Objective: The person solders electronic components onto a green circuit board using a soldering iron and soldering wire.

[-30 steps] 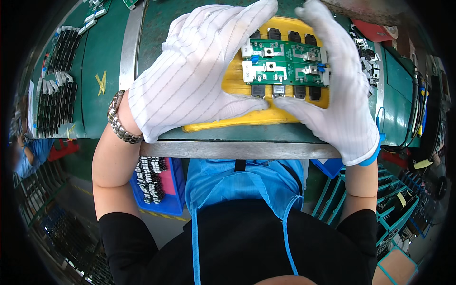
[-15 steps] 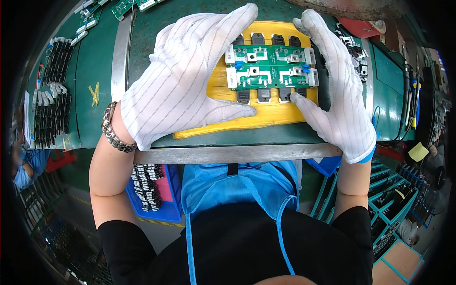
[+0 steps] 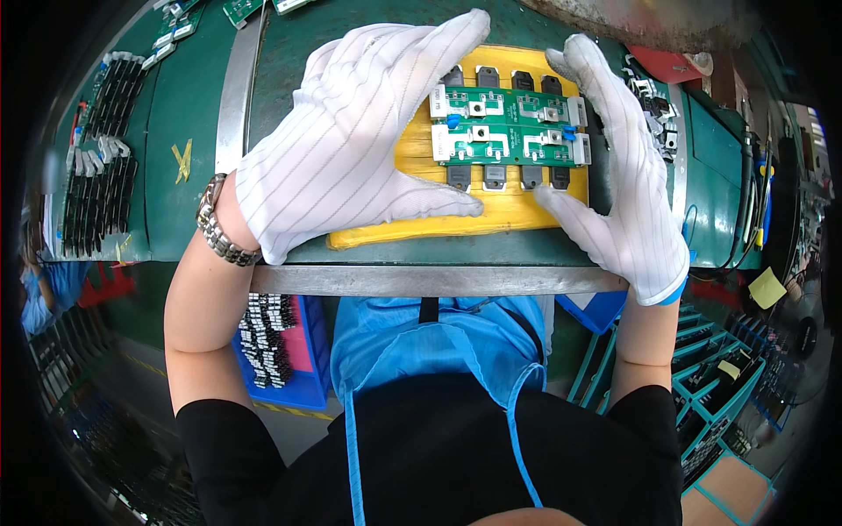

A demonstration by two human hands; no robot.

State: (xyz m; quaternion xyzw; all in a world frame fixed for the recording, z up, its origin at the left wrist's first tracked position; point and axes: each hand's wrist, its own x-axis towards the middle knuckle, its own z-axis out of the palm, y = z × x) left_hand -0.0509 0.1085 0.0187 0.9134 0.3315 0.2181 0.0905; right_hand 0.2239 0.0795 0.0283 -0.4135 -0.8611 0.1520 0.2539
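Note:
A green circuit board (image 3: 517,130) with white end pieces and blue parts lies on a yellow block (image 3: 395,230). Black, flat-bodied components stick out along its far edge and its near edge, among them a near one (image 3: 494,178). My left hand (image 3: 351,140), in a white striped glove, is open at the board's left, thumb and fingers spread wide over the block. On the other side my gloved right hand (image 3: 618,167) is also open. Its thumb tip is by a near-side component and its fingertips are close to the far right one. Neither hand grips the board.
Rows of black components (image 3: 110,193) stand on the green table (image 3: 197,202) at the left. Loose small parts (image 3: 653,114) lie to the right, near a red container (image 3: 658,63). Below the metal table edge (image 3: 438,280) is a blue bin (image 3: 307,390) of parts.
The whole view has shifted slightly, so the board and block appear a little farther right. Both hands keep nearly the same spread pose around the board.

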